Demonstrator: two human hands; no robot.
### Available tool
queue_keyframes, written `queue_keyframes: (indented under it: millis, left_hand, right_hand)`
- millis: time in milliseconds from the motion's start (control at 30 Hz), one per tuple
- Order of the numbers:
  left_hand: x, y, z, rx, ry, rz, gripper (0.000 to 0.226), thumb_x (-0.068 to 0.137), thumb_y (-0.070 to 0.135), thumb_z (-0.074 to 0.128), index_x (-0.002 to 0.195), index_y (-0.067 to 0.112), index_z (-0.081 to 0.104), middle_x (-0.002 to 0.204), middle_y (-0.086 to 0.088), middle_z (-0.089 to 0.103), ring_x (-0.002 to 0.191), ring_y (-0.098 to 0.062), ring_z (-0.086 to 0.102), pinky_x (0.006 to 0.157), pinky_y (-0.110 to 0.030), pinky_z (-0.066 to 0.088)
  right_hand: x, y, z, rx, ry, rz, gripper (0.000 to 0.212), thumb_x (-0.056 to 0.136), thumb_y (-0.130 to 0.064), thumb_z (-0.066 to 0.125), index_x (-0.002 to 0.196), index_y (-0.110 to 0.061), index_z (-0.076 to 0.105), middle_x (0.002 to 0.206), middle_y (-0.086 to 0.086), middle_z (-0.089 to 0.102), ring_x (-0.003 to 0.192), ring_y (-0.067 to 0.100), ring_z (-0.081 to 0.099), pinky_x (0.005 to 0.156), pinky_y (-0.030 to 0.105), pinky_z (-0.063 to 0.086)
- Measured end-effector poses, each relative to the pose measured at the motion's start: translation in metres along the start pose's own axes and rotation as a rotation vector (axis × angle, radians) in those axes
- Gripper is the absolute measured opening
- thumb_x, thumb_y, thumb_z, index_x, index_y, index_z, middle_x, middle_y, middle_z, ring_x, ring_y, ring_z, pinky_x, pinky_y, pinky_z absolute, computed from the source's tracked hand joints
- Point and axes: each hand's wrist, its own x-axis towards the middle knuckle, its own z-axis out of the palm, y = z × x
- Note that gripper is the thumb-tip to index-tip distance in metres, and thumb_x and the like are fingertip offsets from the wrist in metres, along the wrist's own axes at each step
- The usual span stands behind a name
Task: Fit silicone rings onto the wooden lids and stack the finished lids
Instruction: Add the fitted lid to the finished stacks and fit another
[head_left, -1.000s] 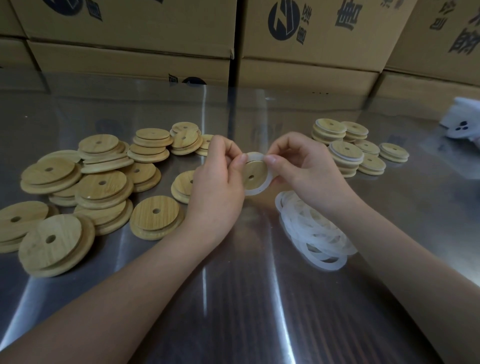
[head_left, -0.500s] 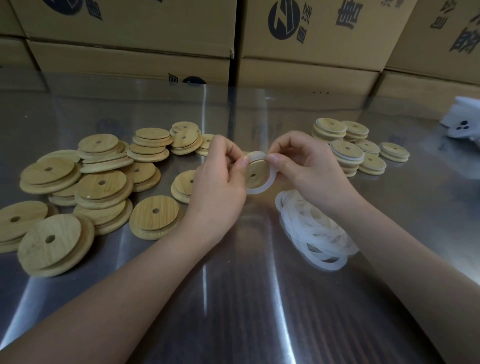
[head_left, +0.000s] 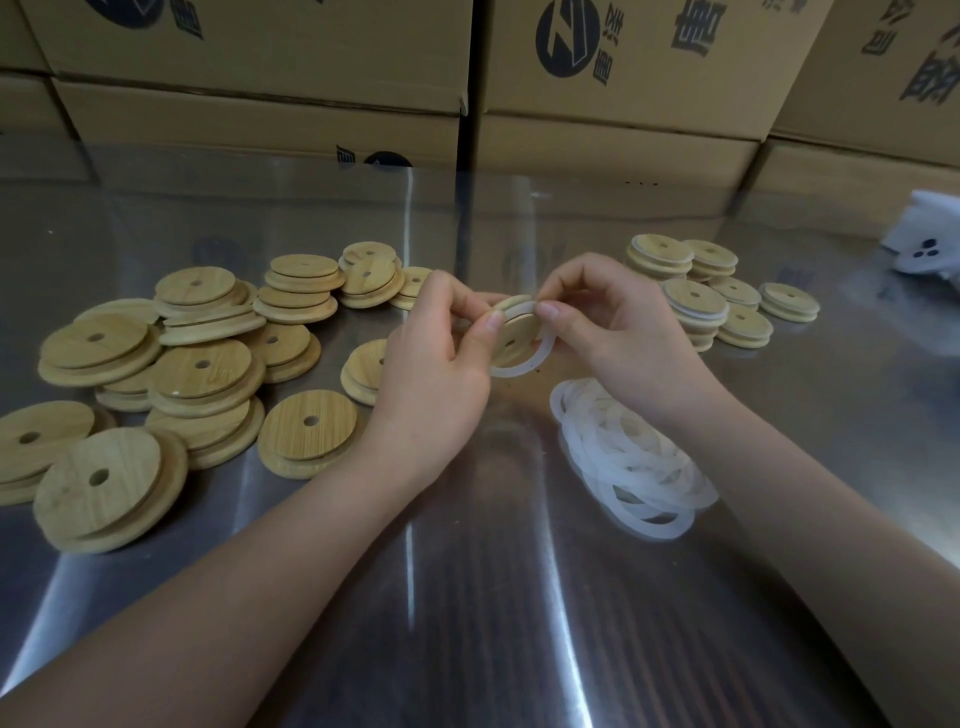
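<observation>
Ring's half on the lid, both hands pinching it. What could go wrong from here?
1. The ring seems seated only at the top, under the fingers of the right hand; its lower arc hangs clear of the lid, so it may pop off or twist when stretched.
2. Only fingertips of the left hand and right hand pinch the lid above the table; a slip could drop it onto the loose ring pile.

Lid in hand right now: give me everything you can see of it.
The held lid is a round disc of pale wood with a stepped rim and a small hole near its centre. It is tilted on edge above the steel table and does not touch it. The left hand and right hand pinch its upper edge. A white silicone ring is only partly on: caught at the top, loose below the lower rim.
</observation>
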Motion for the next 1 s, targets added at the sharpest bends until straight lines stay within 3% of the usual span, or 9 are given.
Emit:
queue_keyframes:
  millis: [267, 467, 667, 767, 867, 1000]
  left_hand:
    - [0.0011, -0.0005, -0.0009, 0.016, 0.016, 0.004, 0.021, 0.095, 0.011, 0.059, 0.081, 0.025, 0.050, 0.088, 0.018, 0.065, 0.085, -0.003, 0.065, 0.077, -0.039, 0.057]
    - [0.0000, -0.0003, -0.0011, 0.030, 0.031, 0.033, 0.016, 0.093, 0.012, 0.060, 0.083, 0.018, 0.049, 0.083, 0.001, 0.065, 0.080, -0.024, 0.065, 0.073, -0.051, 0.053]
    - [-0.0012, 0.0005, -0.0023, 0.009, -0.001, 0.055, 0.010, 0.093, 0.013, 0.060, 0.087, 0.012, 0.052, 0.083, -0.007, 0.063, 0.078, -0.030, 0.062, 0.070, -0.055, 0.051]
    - [-0.0015, 0.0011, -0.0029, 0.008, -0.042, 0.075, 0.008, 0.093, 0.017, 0.063, 0.095, 0.015, 0.056, 0.087, 0.004, 0.064, 0.086, -0.015, 0.065, 0.079, -0.046, 0.054]
    - [-0.0015, 0.0006, -0.0029, 0.034, -0.069, 0.083, 0.027, 0.088, 0.012, 0.069, 0.110, 0.025, 0.061, 0.097, 0.023, 0.065, 0.100, 0.004, 0.062, 0.087, -0.024, 0.053]
    - [-0.0018, -0.0016, -0.0032, 0.062, -0.052, 0.150, 0.039, 0.087, 0.003, 0.068, 0.120, 0.023, 0.067, 0.106, 0.014, 0.068, 0.104, -0.003, 0.063, 0.092, -0.025, 0.051]
  right_hand:
    - [0.0001, -0.0007, -0.0012, 0.016, -0.003, 0.021, 0.019, 0.093, -0.005, 0.062, 0.082, -0.021, 0.061, 0.088, 0.007, 0.067, 0.086, 0.027, 0.066, 0.081, 0.049, 0.055]
    - [-0.0004, -0.0004, -0.0006, 0.003, 0.006, 0.027, 0.014, 0.092, -0.008, 0.064, 0.084, -0.019, 0.064, 0.085, 0.003, 0.067, 0.085, 0.024, 0.066, 0.081, 0.049, 0.055]
    - [-0.0007, -0.0015, 0.0003, -0.015, -0.002, 0.025, 0.018, 0.092, -0.007, 0.064, 0.081, -0.022, 0.062, 0.080, -0.002, 0.065, 0.081, 0.023, 0.066, 0.078, 0.044, 0.058]
    - [-0.0007, -0.0026, -0.0017, -0.030, -0.016, 0.026, 0.015, 0.091, -0.007, 0.064, 0.082, -0.019, 0.063, 0.080, -0.001, 0.065, 0.080, 0.021, 0.066, 0.076, 0.040, 0.058]
    - [-0.0010, -0.0046, -0.0029, -0.040, -0.024, 0.023, 0.016, 0.091, -0.008, 0.065, 0.082, -0.021, 0.063, 0.079, -0.004, 0.064, 0.078, 0.015, 0.064, 0.076, 0.035, 0.057]
    - [-0.0012, -0.0062, -0.0036, -0.031, -0.027, 0.034, 0.014, 0.091, -0.009, 0.065, 0.082, -0.021, 0.065, 0.080, -0.004, 0.065, 0.079, 0.014, 0.065, 0.075, 0.031, 0.055]
